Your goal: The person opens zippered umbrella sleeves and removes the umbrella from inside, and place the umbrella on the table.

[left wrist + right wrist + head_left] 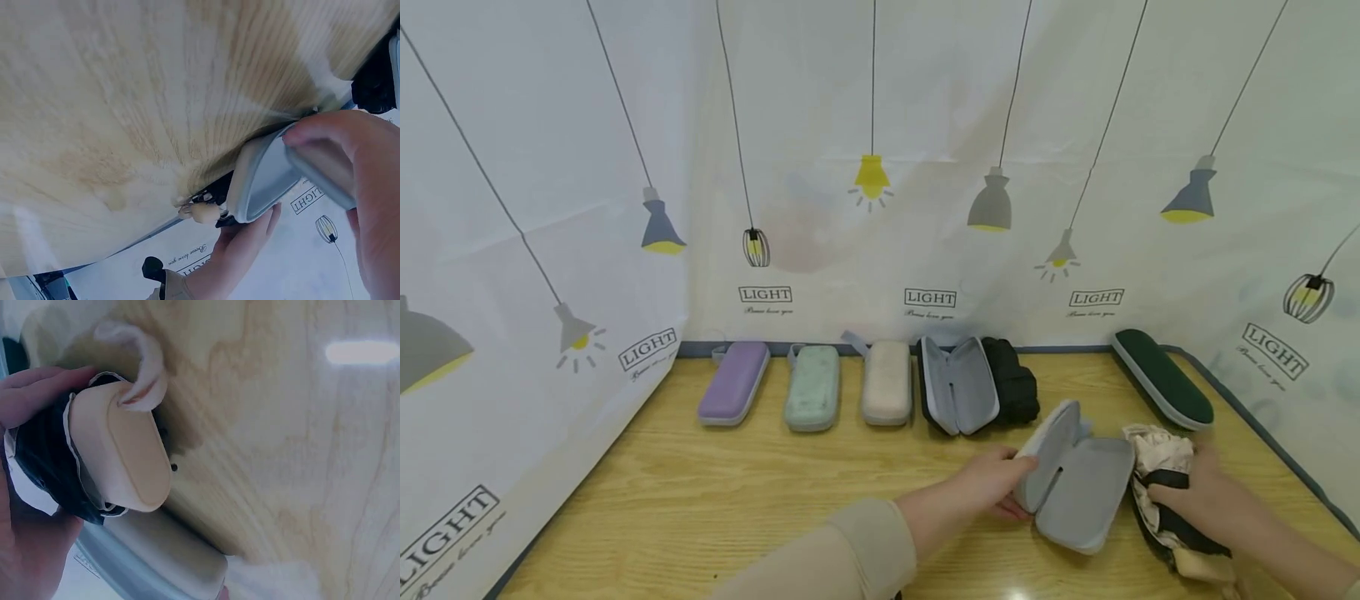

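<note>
My left hand (988,483) holds a cream hard-shell case (1086,496) standing open like a clamshell, its grey-lined halves facing up. The left wrist view shows the fingers curled over the rim of one half of this case (265,172). To the right, my right hand (1213,500) grips a compact folding umbrella (1176,492), its beige and black cloth bunched under the fingers. Its flat beige handle (125,447), with a pale wrist strap (150,369), sticks out of the cloth in the right wrist view. The case lies right beside the umbrella.
Along the back stand shut cases: purple (733,383), mint (814,387) and cream (887,383). An open black case (958,387) has a black bundle (1013,383) beside it. A dark green case (1165,379) lies at the back right. Printed cloth walls (820,325) edge the wooden table (737,500).
</note>
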Demonstrator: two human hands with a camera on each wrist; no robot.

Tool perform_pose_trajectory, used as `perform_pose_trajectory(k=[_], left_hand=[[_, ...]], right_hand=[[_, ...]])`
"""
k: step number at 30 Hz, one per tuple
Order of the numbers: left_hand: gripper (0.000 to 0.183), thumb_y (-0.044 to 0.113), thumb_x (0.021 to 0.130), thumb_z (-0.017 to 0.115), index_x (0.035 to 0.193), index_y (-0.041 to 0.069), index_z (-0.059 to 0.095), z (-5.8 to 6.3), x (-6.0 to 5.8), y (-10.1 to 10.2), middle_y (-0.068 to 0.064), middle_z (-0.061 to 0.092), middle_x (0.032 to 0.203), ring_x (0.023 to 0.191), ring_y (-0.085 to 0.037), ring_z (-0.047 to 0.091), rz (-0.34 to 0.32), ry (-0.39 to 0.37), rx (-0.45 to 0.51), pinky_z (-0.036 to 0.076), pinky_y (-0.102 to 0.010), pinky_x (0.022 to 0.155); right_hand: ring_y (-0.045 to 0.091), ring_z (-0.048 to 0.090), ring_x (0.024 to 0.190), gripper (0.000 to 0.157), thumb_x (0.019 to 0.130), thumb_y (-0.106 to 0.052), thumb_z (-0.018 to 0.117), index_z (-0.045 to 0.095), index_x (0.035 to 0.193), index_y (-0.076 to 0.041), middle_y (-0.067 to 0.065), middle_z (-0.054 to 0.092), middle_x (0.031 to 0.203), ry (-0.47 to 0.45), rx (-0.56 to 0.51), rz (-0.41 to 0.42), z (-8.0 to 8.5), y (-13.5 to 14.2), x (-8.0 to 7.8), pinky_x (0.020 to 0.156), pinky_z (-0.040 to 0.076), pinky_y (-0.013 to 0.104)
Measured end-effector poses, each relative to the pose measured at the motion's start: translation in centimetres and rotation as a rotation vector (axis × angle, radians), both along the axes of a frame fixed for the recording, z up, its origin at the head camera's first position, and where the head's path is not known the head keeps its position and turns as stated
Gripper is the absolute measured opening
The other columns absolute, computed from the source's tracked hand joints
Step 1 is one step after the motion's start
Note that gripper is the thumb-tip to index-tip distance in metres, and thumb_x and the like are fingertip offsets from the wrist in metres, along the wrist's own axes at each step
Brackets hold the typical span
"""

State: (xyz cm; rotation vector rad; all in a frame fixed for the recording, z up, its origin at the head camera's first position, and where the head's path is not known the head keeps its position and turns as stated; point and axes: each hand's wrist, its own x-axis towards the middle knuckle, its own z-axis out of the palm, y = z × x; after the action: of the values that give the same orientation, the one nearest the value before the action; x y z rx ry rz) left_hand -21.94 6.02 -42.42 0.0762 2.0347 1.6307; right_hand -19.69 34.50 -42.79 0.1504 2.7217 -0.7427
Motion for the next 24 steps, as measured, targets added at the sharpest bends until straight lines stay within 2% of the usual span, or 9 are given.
perform_pose_trajectory(k=[3,7,9,11,14,16,19,24], left_hand=[[0.041,0.032,0.083,0.059,0.119,0.012,0.055,0.1,0.0,0.5,-0.009,0.059,0.077,0.064,-0.032,0.062,-0.038,0.004,-0.064,0.051,-0.045,0.061],[0.042,0.03,0.082,0.061,0.119,0.011,0.055,0.2,-0.1,1.0,-0.009,0.06,0.077,0.064,-0.031,0.062,-0.076,-0.011,-0.088,0.051,-0.045,0.063],[0.041,0.029,0.082,0.061,0.119,0.011,0.055,0.2,-0.1,1.3,-0.009,0.06,0.078,0.063,-0.03,0.062,-0.088,-0.014,-0.083,0.051,-0.045,0.063],[0.04,0.028,0.082,0.061,0.118,0.011,0.056,0.2,0.0,1.6,-0.009,0.061,0.077,0.062,-0.029,0.062,-0.097,-0.011,-0.07,0.051,-0.044,0.062],[0.038,0.026,0.082,0.061,0.115,0.01,0.057,0.3,0.2,2.0,-0.009,0.061,0.075,0.061,-0.029,0.062,-0.102,0.003,-0.053,0.051,-0.043,0.061],[0.038,0.026,0.082,0.061,0.116,0.008,0.056,0.4,0.3,2.2,-0.01,0.06,0.074,0.061,-0.029,0.061,-0.093,0.007,-0.042,0.051,-0.044,0.061],[0.041,0.025,0.082,0.062,0.117,0.006,0.054,0.5,0.3,2.5,-0.011,0.06,0.074,0.063,-0.031,0.062,-0.072,-0.005,-0.026,0.051,-0.045,0.062],[0.049,0.025,0.081,0.064,0.124,0.005,0.048,0.5,0.2,3.4,-0.011,0.059,0.074,0.063,-0.03,0.061,-0.028,-0.022,0.001,0.05,-0.046,0.064]], right_hand=[[0.062,0.029,0.103,0.121,0.078,-0.064,0.049,-0.017,0.121,0.027,0.055,0.007,0.119,-0.042,0.046,0.005,-0.1,0.2,0.0,0.078,0.035,0.06],[0.061,0.036,0.097,0.123,0.069,-0.073,0.051,0.002,0.127,0.025,0.054,0.015,0.118,-0.009,0.196,0.014,0.3,0.2,0.6,0.067,0.04,0.057],[0.06,0.04,0.092,0.124,0.063,-0.076,0.053,0.012,0.129,0.021,0.052,0.02,0.114,-0.023,0.28,0.021,0.6,0.1,1.1,0.063,0.041,0.056],[0.054,0.046,0.083,0.123,0.057,-0.076,0.058,0.02,0.129,0.017,0.049,0.027,0.108,-0.046,0.316,0.047,0.7,-0.1,1.7,0.06,0.042,0.053],[0.047,0.05,0.081,0.116,0.054,-0.07,0.066,0.032,0.126,0.015,0.041,0.039,0.101,-0.091,0.342,0.115,0.6,-0.3,2.4,0.063,0.043,0.053],[0.044,0.051,0.081,0.111,0.055,-0.066,0.069,0.035,0.125,0.014,0.037,0.043,0.1,-0.103,0.341,0.152,0.4,-0.4,2.6,0.063,0.043,0.052],[0.047,0.05,0.087,0.104,0.059,-0.059,0.071,0.037,0.124,0.014,0.037,0.045,0.102,-0.087,0.334,0.177,0.0,-0.6,2.4,0.067,0.043,0.052],[0.051,0.047,0.094,0.095,0.063,-0.05,0.073,0.038,0.126,0.011,0.04,0.042,0.11,0.018,0.337,0.184,-0.2,-0.7,1.6,0.069,0.043,0.053]])
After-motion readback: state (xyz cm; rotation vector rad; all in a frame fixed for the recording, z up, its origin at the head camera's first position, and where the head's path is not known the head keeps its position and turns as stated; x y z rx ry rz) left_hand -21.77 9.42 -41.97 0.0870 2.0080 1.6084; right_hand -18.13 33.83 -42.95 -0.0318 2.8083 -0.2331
